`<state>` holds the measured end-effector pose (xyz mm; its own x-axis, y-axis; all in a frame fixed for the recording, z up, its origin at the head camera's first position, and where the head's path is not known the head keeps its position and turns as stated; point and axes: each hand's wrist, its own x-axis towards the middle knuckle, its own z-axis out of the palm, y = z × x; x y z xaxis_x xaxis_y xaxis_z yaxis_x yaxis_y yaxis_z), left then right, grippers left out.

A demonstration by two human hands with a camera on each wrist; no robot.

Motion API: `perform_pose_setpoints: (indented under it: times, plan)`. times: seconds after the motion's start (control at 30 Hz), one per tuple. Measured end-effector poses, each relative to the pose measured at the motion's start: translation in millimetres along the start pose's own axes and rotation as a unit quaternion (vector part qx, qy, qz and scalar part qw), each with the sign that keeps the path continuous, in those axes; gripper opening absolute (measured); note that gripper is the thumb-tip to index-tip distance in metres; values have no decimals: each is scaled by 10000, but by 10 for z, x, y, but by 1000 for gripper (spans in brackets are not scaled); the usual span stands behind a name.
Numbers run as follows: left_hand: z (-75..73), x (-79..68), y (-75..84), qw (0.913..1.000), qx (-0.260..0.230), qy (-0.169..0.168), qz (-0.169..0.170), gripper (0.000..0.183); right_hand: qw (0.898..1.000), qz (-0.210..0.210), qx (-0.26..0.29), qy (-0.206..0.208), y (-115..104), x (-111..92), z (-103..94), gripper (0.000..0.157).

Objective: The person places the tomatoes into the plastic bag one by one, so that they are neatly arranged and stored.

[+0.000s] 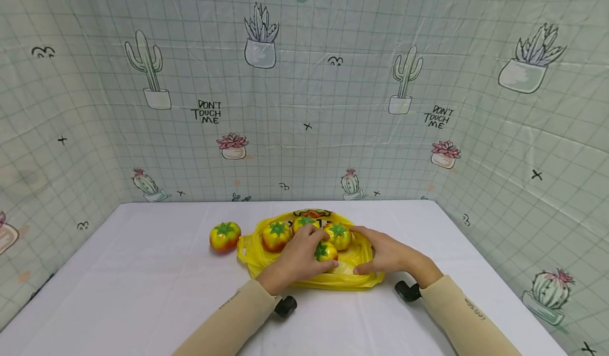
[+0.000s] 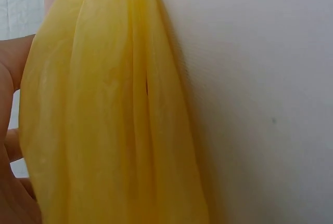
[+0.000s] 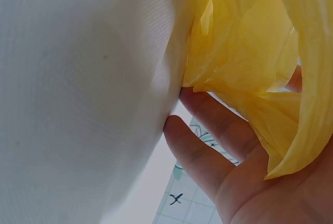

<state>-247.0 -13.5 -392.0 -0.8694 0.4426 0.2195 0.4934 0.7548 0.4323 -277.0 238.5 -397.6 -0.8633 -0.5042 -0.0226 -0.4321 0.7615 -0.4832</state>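
A yellow plastic bag (image 1: 266,258) lies spread with its mouth up, several yellow-red tomatoes with green star-shaped tops inside. My left hand (image 1: 300,253) reaches over the bag's front rim and grips the front tomato (image 1: 327,251), fingers over it and thumb on the near side. In the left wrist view the bag's side (image 2: 104,104) hides most of that hand. At the bag's right side, my right hand (image 1: 387,250) is spread, fingertips near the right tomato (image 1: 339,236) and thumb at the front. Two of its fingers (image 3: 197,154) touch the tablecloth beside the bag in the right wrist view.
One more tomato (image 1: 225,237) stands on the white tablecloth (image 1: 157,271), left of the bag. Inside the bag, other tomatoes sit at the left (image 1: 276,236) and back. A patterned curtain (image 1: 304,91) surrounds the table's back and sides.
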Motion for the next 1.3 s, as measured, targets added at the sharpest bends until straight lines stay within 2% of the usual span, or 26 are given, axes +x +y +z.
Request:
perform_pose_setpoints:
  times: [0.33,0.57,0.7,1.3]
  plan:
    - [-39,-49,-26,9998,18,106,192,54,10000,20,51,-46,-7,-6,6,95]
    - [-105,-120,-42,9999,106,71,65,60,10000,52,5,-54,4,3,12,94]
    - [-167,-172,-69,9998,143,108,101,60,10000,62,5,-56,-5,-3,6,94]
    - [-483,-471,-300,9940,407,745,697,49,9999,117,7,-74,-9,-3,4,95]
